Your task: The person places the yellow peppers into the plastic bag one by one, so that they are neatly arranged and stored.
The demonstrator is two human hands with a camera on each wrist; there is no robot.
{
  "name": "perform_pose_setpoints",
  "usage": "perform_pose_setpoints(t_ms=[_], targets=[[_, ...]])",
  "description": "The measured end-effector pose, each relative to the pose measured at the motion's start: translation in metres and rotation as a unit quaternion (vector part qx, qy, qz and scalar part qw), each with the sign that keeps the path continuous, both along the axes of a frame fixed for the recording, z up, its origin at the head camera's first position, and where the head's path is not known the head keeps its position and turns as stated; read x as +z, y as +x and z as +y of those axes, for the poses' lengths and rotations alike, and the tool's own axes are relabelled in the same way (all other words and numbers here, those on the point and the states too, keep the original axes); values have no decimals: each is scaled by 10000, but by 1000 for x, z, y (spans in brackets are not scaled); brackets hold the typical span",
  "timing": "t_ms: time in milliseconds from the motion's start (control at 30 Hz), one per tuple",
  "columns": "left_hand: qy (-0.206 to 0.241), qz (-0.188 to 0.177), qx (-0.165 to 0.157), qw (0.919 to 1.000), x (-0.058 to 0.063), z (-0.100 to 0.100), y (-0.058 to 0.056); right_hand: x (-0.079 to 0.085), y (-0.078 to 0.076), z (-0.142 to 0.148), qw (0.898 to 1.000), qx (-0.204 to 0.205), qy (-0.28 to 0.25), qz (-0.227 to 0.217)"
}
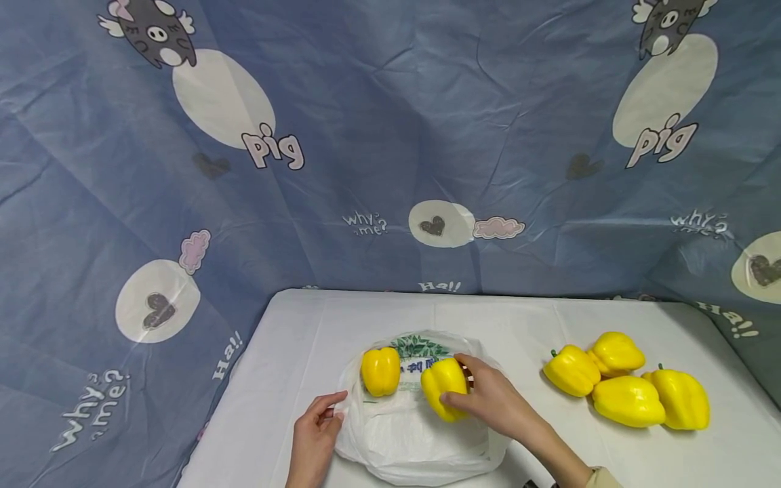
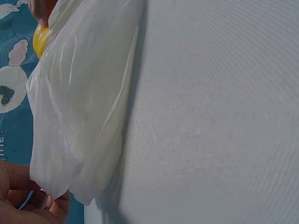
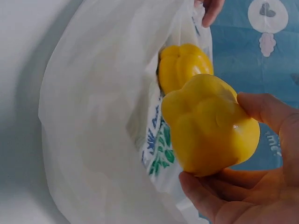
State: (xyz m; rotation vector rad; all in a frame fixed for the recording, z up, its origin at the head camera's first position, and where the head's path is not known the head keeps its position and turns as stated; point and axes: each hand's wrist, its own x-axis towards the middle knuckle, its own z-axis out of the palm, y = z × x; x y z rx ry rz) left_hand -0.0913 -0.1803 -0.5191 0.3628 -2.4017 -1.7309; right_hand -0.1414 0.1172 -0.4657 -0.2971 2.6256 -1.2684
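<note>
Beyond both hands we see a creased blue cloth (image 1: 366,135) patterned with pale ovals, dark hearts, winged pigs and the word "pig", and from its foot the white desk (image 1: 293,352) stretches forward beneath the hands. Between the hands we find a white plastic bag (image 1: 415,440), lying crumpled on the desk with its mouth spread wide. We see the two hands well apart: at the bag's left edge the left hand (image 1: 315,434) pinches the thin plastic between thumb and fingers, while over the bag's right part the right hand (image 1: 491,396) is clamped on a yellow pepper, its thumb on one side and its fingers on the other. That held pepper (image 1: 441,390) is tilted; whether it touches the plastic we cannot tell. Nearer the left hand, just to its upper right, we see the resting pepper (image 1: 381,371) within the bag's mouth. Well to the right of the right hand, four loose peppers (image 1: 628,401) lie clustered on the desk. Smaller, between the two hands and a little beyond them, we notice green leaf print (image 1: 421,346) on the bag; smallest of all, on the leftmost loose pepper, we make out a green stem (image 1: 554,353).
</note>
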Motion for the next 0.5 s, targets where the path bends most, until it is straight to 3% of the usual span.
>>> perform_pose_setpoints(t_ms=[300, 500], targets=[[-73, -137, 42, 9999, 0, 0, -1, -9, -7, -7, 9996, -46, -224, 159], [-49, -209, 79, 9997, 0, 0, 0, -9, -10, -10, 9997, 20, -49, 238]])
